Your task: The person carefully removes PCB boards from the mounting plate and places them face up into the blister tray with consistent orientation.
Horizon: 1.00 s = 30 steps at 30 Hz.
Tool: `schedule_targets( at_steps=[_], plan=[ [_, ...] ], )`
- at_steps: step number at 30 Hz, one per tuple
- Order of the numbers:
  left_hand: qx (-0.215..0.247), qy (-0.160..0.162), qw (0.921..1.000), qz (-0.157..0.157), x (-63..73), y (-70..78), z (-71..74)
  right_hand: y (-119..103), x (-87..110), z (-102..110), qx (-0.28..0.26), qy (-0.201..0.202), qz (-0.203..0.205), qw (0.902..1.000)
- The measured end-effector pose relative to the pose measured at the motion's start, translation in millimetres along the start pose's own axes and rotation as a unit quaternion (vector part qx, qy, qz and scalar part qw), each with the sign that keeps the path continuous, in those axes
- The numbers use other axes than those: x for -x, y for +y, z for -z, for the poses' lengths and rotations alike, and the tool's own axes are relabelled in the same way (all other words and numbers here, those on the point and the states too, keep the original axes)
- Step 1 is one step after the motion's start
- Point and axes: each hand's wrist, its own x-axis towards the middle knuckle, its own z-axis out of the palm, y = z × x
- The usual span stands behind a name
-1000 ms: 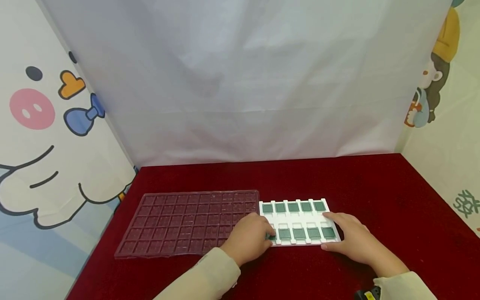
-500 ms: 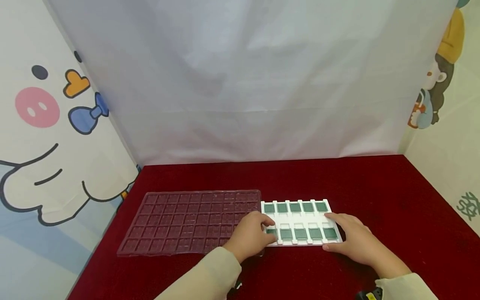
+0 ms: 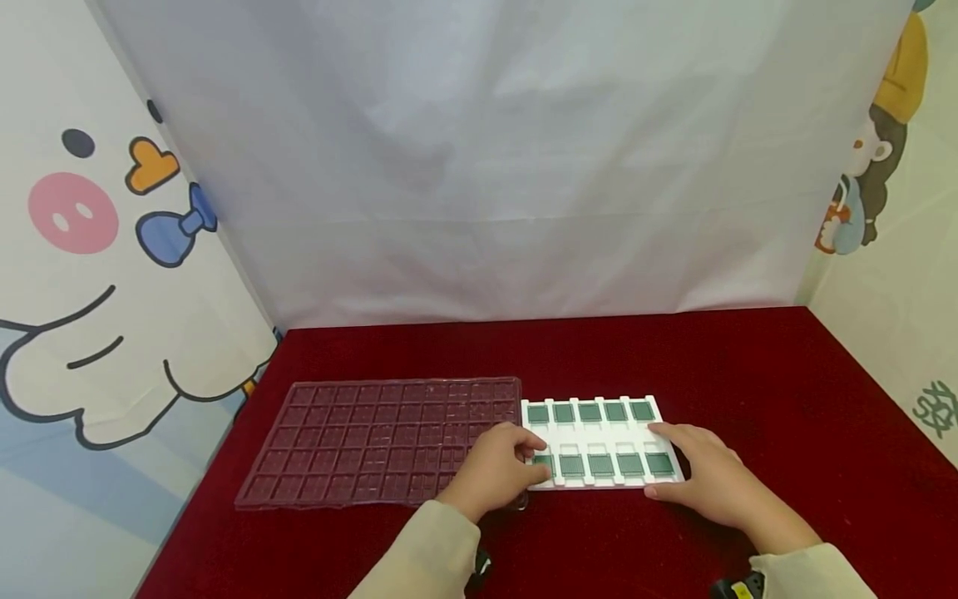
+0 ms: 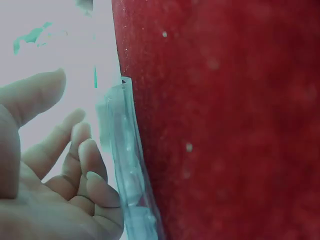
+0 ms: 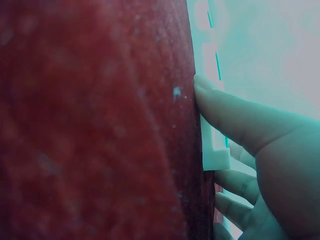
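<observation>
A white slotted tray [image 3: 591,434] lies flat on the red cloth, with flat green rectangular pieces in two rows of slots. At its near left slot sits one green piece [image 3: 542,464], partly covered by my left hand [image 3: 497,467]. That hand's thumb and index finger are parted, and nothing shows between them; the left wrist view [image 4: 65,165] has its fingers loosely bent. My right hand [image 3: 707,474] holds the tray's right end, thumb on the near edge and index finger at the right side. In the right wrist view, the thumb [image 5: 235,115] touches the white edge.
A clear plastic tray [image 3: 359,441] with many square compartments lies left of the white tray, meeting its left end. Red cloth [image 3: 748,374] covers the table. A white curtain [image 3: 479,166] stands behind, and printed panels [image 3: 82,274] flank the sides.
My left thumb and index finger have spread apart and let go of the green piece in the near left slot. The right hand keeps its place at the tray's right end.
</observation>
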Motion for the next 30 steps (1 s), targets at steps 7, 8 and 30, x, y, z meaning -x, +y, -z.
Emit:
schedule_targets(
  at_steps=[7, 8, 30],
  plan=[
    [-0.018, -0.005, 0.9998, 0.010, -3.1, -2.4, -0.3, 0.5, -0.5, -0.6, 0.001, 0.001, 0.001, 1.0000],
    [-0.024, -0.005, 0.9996, 0.010, -3.6, -2.1, -0.6, 0.0, -0.5, -0.4, 0.001, 0.001, 0.000, 1.0000],
    [-0.123, -0.002, 0.9922, -0.018, -10.9, 2.1, -9.8, -0.6, 0.7, -0.4, -0.002, 0.002, -0.002, 1.0000]
  ],
)
